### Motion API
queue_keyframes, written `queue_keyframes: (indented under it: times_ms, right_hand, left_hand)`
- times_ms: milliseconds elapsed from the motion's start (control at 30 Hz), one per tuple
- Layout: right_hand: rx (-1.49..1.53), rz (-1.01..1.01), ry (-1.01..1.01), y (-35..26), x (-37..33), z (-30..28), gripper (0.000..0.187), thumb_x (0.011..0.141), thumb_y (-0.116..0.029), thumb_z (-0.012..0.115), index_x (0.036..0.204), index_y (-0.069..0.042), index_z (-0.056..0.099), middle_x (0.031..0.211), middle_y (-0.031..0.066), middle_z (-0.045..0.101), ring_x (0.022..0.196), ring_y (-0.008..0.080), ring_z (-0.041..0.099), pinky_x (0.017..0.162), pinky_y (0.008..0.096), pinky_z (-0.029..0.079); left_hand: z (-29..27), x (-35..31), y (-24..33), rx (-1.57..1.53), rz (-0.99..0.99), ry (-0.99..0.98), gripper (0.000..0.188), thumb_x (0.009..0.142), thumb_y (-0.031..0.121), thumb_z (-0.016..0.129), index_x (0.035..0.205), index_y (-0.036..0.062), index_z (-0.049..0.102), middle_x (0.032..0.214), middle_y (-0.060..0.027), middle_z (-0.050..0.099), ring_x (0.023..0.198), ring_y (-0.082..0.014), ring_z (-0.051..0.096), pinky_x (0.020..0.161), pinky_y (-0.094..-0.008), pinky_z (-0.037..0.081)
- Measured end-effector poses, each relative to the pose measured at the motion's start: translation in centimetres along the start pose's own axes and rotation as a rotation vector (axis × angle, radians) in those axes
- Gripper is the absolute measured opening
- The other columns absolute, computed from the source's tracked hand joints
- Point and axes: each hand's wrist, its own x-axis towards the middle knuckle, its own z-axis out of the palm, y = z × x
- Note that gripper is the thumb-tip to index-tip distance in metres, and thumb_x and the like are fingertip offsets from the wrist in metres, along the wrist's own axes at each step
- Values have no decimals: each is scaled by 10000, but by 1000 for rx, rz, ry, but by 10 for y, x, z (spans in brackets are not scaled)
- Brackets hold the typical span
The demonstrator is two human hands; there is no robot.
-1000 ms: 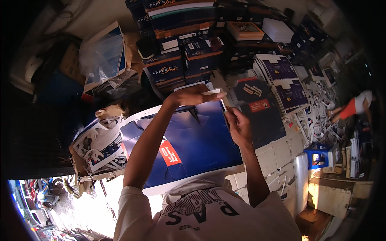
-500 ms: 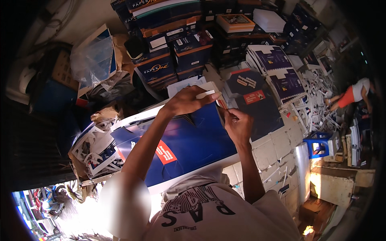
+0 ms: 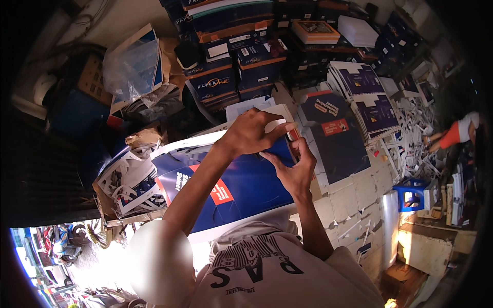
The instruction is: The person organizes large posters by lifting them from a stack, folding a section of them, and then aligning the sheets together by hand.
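Observation:
A wide stack of blue printed card sheets [image 3: 251, 182] with red labels and white margins lies before me. My left hand [image 3: 251, 134] bends over its far right corner, fingers closed on a white paper edge [image 3: 276, 124]. Right beside it, my right hand [image 3: 299, 172] grips the stack's right edge. Its thumb lies across the blue face, and its other fingers curl at the edge by a small red-orange patch. The fingertips of the left hand are partly hidden.
A carton of paper offcuts [image 3: 120, 190] stands at the left. Dark printed sheets [image 3: 341, 159] and purple printed stacks [image 3: 377, 115] lie to the right, near heaped white strips [image 3: 405, 128]. Blue cartons [image 3: 213, 82] pile up behind. A person [image 3: 457, 132] bends at far right.
My right hand has shifted left, and its thumb now reaches over the blue face. The left hand stays at the corner. The whole view has swung slightly.

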Motion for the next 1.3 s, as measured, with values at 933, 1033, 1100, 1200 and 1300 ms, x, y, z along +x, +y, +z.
queue_keyframes:
  times_ms: [933,1033,1100,1200,1300]
  right_hand:
    - [-12,18,0,-11,-6,13,447,647,-206,912,894,-16,591,794,114,687,731,192,695,650,307,537]
    - [-39,84,-37,-5,-3,10,432,650,-194,908,857,-17,572,738,96,653,662,172,654,599,300,508]
    - [-77,65,-47,-1,0,11,420,647,-192,908,831,-27,568,710,73,646,623,146,624,581,283,493]
    - [-138,41,-63,5,3,8,422,633,-196,911,790,-41,552,670,51,630,571,122,584,551,267,467]
    - [-179,44,-79,14,5,12,438,617,-208,912,776,-42,540,651,55,610,549,134,568,537,275,456]
  left_hand:
    - [1,-5,-1,53,-34,97,369,907,358,663,1023,14,725,837,-216,700,810,-359,694,792,-391,529]
    - [1,-2,13,37,-110,101,350,898,344,672,953,6,742,755,-224,688,752,-353,696,782,-390,532]
    - [5,0,17,64,-170,141,347,892,343,678,924,5,748,724,-227,680,731,-352,696,781,-390,533]
    - [21,3,16,120,-267,224,350,872,351,698,937,11,750,733,-229,682,743,-350,701,765,-406,541]
    - [35,8,2,160,-381,268,354,868,364,691,939,22,753,746,-222,689,748,-355,704,748,-418,552]
